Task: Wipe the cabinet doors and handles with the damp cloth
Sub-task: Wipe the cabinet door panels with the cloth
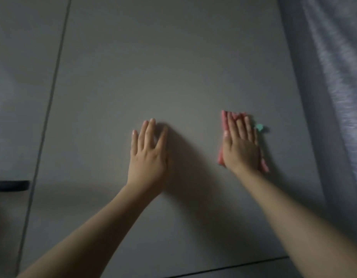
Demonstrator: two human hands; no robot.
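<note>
While the door fills most of the view, inspection finds it a plain grey panel, dimly lit, with a seam down its left edge and another along its bottom. Beyond the left seam a second panel carries a dark handle, not touched at this moment. A curtain hangs at the right edge.

Step in hand, as judged: wiping the flat face of the door. To do it well, pressure should come from the whole palm, strokes should overlap and run out to the seams, and the handle should be taken afterwards with the cloth wrapped round it. Bracing with the free hand is sound practice.

Left hand: laid flat on the door, fingers straight and a little apart, holding nothing.

Right hand: laid flat over the cloth, fingers straight and close together, pressing rather than gripping.

Cloth: pink, folded, pinned between palm and door. It shows beyond the fingertips, along the thumb side and below the heel of the hand. A small green tag sticks out just beside the little finger
</note>
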